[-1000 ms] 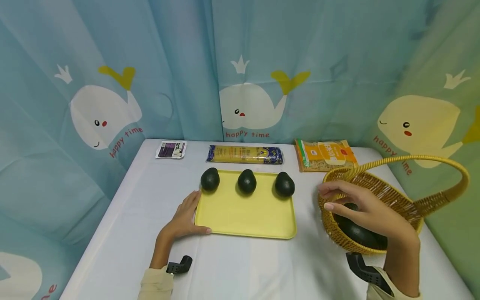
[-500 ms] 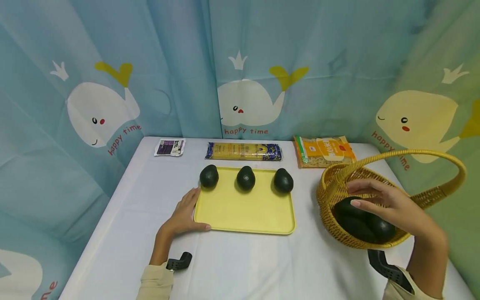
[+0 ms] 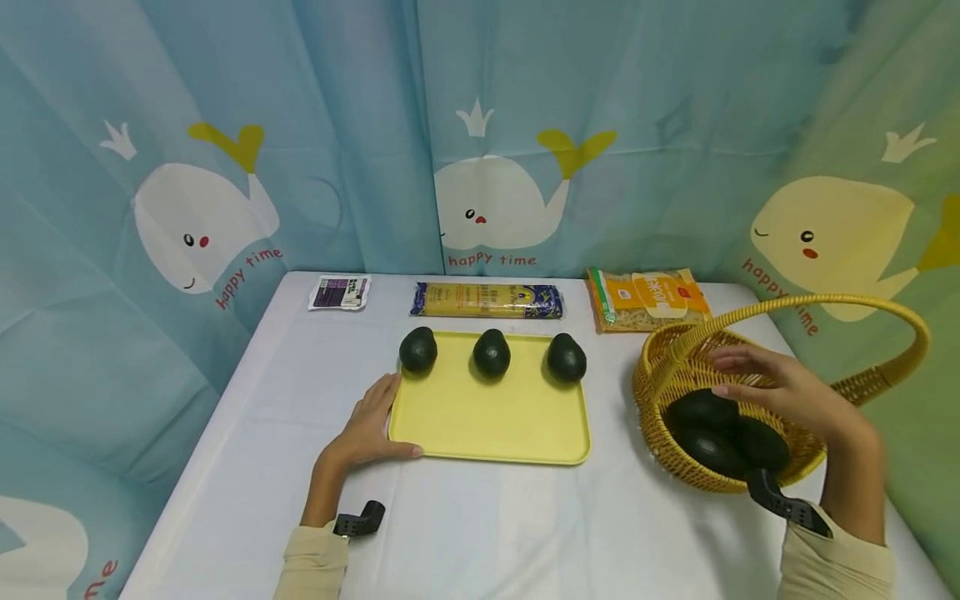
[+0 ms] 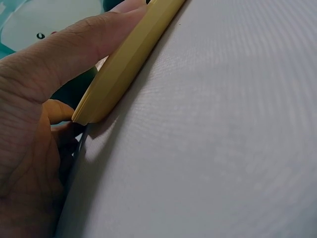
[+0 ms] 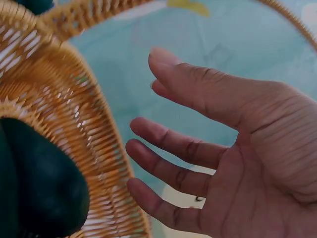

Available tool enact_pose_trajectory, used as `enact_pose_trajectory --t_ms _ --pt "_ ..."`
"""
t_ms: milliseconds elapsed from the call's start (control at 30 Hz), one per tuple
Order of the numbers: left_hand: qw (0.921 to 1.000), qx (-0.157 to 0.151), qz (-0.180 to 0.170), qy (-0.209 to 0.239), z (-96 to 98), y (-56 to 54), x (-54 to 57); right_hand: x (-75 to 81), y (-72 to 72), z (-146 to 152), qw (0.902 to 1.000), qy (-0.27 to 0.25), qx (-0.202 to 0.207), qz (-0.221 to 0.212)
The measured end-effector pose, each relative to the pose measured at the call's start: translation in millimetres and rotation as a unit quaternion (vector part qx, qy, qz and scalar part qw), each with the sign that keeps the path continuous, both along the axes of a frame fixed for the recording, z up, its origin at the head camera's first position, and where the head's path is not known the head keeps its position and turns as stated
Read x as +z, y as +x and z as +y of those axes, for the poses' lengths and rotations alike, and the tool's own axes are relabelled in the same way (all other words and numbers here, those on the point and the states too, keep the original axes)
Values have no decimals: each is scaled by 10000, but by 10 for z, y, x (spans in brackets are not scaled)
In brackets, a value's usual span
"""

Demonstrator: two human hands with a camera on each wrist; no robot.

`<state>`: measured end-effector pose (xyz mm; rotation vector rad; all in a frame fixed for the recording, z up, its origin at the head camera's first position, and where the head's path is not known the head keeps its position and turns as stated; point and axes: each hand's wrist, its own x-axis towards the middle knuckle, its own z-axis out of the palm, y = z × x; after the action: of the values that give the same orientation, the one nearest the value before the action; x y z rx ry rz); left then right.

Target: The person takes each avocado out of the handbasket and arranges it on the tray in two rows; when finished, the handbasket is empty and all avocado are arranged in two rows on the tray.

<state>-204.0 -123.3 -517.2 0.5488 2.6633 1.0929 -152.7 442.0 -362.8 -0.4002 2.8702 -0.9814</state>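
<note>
Three dark green avocados stand in a row along the far edge of a yellow tray point(image 3: 491, 425): a left one point(image 3: 417, 350), a middle one point(image 3: 491, 354) and a right one point(image 3: 566, 358). My left hand point(image 3: 367, 429) rests against the tray's near left corner, its thumb along the front edge and its fingers along the left side. The right hand point(image 3: 787, 392) hovers over the wicker basket point(image 3: 678, 475), under its handle, with loosely bent fingers and nothing in them. Several more avocados point(image 3: 705, 410) lie inside the basket; the right wrist view shows one dark avocado point(image 5: 47, 183) close up.
Behind the tray lie a small purple-and-white packet point(image 3: 340, 292), a long yellow-and-blue noodle packet point(image 3: 487, 300) and an orange bag point(image 3: 648, 300). The basket's tall handle point(image 3: 825, 304) arches over the right side. A printed curtain point(image 3: 360, 167) hangs behind the white table.
My right hand has moved from the basket's left rim to the right, over the avocados in it, uncovering more of them. The left hand stays at the tray's corner.
</note>
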Motion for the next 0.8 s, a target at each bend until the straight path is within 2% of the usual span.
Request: enact_pose_trajectory --t_ms 200,367,500,600,800 --pt "10000 2 4 16 -10 -2 -8 -111 -141 152 9991 146 20 -403" --pt "10000 7 66 -4 -5 -15 -12 -214 -249 243 9960 -123 363 -813" --pt "10000 11 69 28 -3 -17 -12 -288 -325 319 9871 -566 934 -1172" --pt "10000 17 49 77 -5 -8 -19 -322 -385 363 9782 -701 1211 -1533" --pt "9998 -14 142 125 -7 5 -11 -325 -463 371 9673 -456 1097 -2240"
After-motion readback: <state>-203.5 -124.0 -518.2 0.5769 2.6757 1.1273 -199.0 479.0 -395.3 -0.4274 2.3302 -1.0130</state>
